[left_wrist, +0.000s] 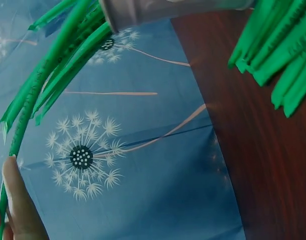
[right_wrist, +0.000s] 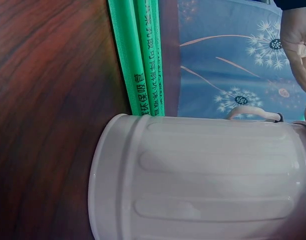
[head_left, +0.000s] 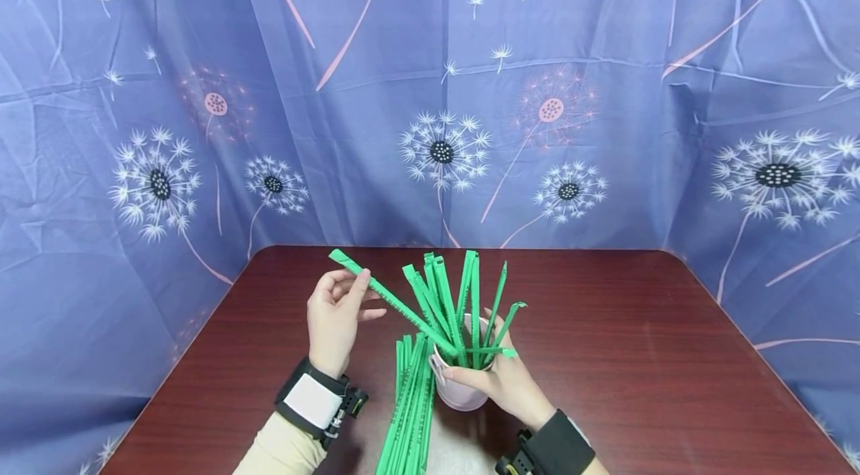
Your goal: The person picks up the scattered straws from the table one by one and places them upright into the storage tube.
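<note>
Left hand [head_left: 336, 322] pinches green wrapped straw [head_left: 396, 303] near upper end, thumb against fingers; lower end at mouth of pail [head_left: 460, 394]. Right hand [head_left: 507, 384] grips pail's side. Straw likely light, bendable — wrapper perhaps slippery, creases easily; gentle pinch on upper shaft suits. Pail probably light, tippy — steadying by wall sensible.

Bright head view; 2 dimmer wrist views, left perhaps soft; bucket [right_wrist: 217, 172] shines.
</note>
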A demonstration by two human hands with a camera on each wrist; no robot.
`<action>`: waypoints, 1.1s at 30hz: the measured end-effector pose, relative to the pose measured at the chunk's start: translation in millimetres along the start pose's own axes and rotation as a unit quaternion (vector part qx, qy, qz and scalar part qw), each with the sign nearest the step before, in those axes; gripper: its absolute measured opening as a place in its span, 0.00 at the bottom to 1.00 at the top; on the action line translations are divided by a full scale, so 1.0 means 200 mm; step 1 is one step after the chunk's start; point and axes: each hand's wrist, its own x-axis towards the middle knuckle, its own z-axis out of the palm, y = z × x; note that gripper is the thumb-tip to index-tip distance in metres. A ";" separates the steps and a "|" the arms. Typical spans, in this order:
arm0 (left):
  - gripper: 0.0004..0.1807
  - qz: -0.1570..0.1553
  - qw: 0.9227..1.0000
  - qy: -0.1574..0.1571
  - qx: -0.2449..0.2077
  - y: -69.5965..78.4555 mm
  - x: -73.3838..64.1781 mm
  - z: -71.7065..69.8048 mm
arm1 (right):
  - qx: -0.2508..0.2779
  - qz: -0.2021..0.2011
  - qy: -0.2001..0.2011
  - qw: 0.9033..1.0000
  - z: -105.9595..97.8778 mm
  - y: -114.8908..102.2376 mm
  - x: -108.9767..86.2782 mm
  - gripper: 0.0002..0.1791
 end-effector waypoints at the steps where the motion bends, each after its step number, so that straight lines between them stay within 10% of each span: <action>1: 0.15 0.008 1.000 -0.003 0.014 -0.01 0.00 0.00 | -0.005 -0.002 0.001 1.000 0.00 0.00 0.00 0.53; 15: 0.19 0.055 0.960 -0.072 0.267 -0.13 -0.10 0.05 | 0.001 0.010 -0.007 1.000 0.00 -0.01 0.00 0.52; 33: 0.12 0.105 0.920 -0.159 0.343 -0.24 -0.14 0.06 | 0.004 0.044 -0.002 0.999 0.00 -0.01 0.00 0.56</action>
